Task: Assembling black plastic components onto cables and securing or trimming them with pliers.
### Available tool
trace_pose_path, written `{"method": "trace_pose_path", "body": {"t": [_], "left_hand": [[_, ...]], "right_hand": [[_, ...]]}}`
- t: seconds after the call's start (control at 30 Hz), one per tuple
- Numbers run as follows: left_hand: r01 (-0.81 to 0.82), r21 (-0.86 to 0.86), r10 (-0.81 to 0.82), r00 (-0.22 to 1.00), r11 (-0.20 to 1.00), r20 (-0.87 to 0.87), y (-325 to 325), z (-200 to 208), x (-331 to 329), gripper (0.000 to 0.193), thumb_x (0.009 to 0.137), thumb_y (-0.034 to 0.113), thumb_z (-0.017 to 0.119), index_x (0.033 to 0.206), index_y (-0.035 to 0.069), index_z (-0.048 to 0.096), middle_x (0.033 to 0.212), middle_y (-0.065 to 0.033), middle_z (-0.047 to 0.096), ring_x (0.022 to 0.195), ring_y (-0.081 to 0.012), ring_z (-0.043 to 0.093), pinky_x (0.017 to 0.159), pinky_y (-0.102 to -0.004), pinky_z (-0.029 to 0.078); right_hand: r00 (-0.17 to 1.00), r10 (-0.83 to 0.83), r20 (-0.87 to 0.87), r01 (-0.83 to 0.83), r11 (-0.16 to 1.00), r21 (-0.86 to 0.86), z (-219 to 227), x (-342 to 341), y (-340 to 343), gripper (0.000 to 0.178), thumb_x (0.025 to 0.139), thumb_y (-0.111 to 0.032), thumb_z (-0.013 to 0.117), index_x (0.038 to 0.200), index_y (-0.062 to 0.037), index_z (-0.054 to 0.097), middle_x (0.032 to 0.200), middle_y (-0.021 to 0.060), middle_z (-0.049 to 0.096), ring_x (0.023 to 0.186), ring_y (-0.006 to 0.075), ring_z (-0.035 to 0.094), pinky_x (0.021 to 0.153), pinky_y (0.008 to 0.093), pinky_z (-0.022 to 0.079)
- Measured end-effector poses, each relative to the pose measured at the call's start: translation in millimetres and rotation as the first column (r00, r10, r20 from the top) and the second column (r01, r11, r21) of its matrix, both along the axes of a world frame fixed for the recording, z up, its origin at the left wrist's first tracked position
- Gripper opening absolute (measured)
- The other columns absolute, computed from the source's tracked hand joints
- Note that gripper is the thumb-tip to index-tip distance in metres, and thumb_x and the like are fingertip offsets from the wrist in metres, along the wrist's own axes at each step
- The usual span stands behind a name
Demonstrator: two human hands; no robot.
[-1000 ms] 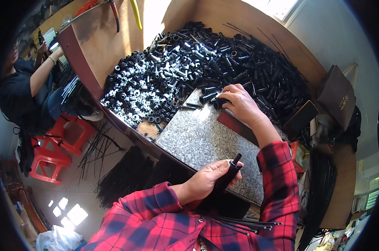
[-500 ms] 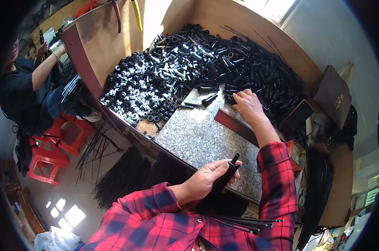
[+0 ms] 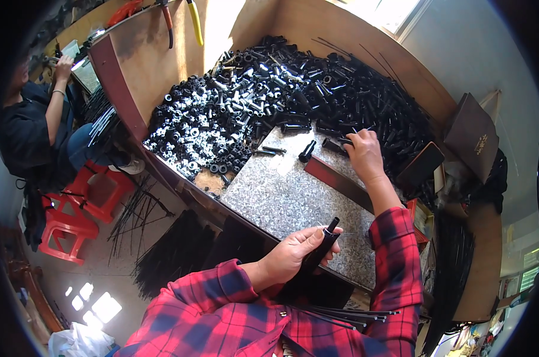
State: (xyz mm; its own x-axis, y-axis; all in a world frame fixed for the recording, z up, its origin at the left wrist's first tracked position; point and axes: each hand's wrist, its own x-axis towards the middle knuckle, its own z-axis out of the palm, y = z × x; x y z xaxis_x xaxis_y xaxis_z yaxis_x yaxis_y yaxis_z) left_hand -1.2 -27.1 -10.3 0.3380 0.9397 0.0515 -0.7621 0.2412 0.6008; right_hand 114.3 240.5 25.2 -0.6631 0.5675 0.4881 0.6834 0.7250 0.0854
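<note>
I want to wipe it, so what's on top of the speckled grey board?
A dark red bar and several black tubular parts lie on the speckled grey board. Whatever the right hand and the heap of black pieces cover cannot be seen.

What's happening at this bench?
The person's left hand grips a black tube with a thinner black piece sticking out of its top. The right hand is at the near edge of the heap of black parts, beyond a reddish-brown bar; whether it grips one is unclear.
</note>
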Motion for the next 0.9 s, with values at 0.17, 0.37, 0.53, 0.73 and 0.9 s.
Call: {"method": "trace_pose_path", "body": {"t": [0.17, 0.37, 0.53, 0.73, 0.9], "left_hand": [[-0.005, -0.025, 0.006, 1.000, 1.000, 0.029, -0.1, 0.7, 0.2, 0.044, 0.099, 0.031, 0.041, 0.131, 0.001, 0.043, 0.103, -0.0059, 0.060, 0.085, -0.0120, 0.057, 0.081, -0.0268, 0.046], [-0.018, -0.043, 0.017, 0.999, 0.999, -0.029, -1.3, 4.8, 7.8, 0.045, 0.099, 0.033, 0.041, 0.131, 0.001, 0.043, 0.101, -0.0054, 0.060, 0.085, -0.0119, 0.057, 0.081, -0.0269, 0.046], [-0.031, -0.056, 0.027, 0.998, 0.998, -0.065, -4.6, 9.3, 10.4, 0.048, 0.099, 0.034, 0.040, 0.131, -0.001, 0.042, 0.101, -0.0061, 0.060, 0.086, -0.0123, 0.056, 0.081, -0.0268, 0.046], [-0.033, -0.021, 0.031, 0.995, 0.999, -0.094, -4.0, 12.4, 15.7, 0.048, 0.099, 0.035, 0.040, 0.131, -0.001, 0.042, 0.100, -0.0065, 0.059, 0.086, -0.0128, 0.056, 0.081, -0.0273, 0.046], [-0.060, -0.015, 0.058, 0.993, 0.998, -0.106, -6.6, 12.5, 19.6, 0.044, 0.099, 0.034, 0.041, 0.129, 0.001, 0.045, 0.097, -0.0042, 0.059, 0.082, -0.0103, 0.055, 0.077, -0.0250, 0.047]], "right_hand": [[0.997, -0.071, -0.009, 0.072, 0.994, 0.085, 29.8, 12.2, -23.7, 0.018, 0.073, -0.015, 0.069, 0.089, -0.0064, 0.067, 0.083, 0.0095, 0.061, 0.087, 0.0283, 0.055, 0.079, 0.0374, 0.044], [0.850, -0.167, -0.500, -0.157, 0.825, -0.543, 60.1, 28.9, -77.3, 0.022, 0.088, -0.015, 0.060, 0.104, -0.0010, 0.059, 0.087, 0.0119, 0.066, 0.071, 0.0156, 0.058, 0.066, 0.0271, 0.046], [0.548, -0.426, -0.720, -0.686, 0.263, -0.678, 67.5, 33.0, -133.8, 0.038, 0.095, -0.008, 0.045, 0.131, -0.0004, 0.038, 0.102, 0.0132, 0.060, 0.083, 0.0180, 0.063, 0.074, 0.0311, 0.052], [0.425, -0.441, -0.791, -0.859, 0.079, -0.506, 58.1, 44.6, -157.2, 0.038, 0.095, -0.007, 0.044, 0.132, -0.0034, 0.037, 0.106, 0.0147, 0.061, 0.104, 0.0276, 0.060, 0.094, 0.0391, 0.045], [0.522, -0.369, -0.769, -0.802, 0.094, -0.590, 56.4, 45.4, -167.3, 0.028, 0.094, -0.007, 0.047, 0.122, -0.0044, 0.044, 0.112, 0.0174, 0.061, 0.105, 0.0231, 0.059, 0.094, 0.0373, 0.045]]}}
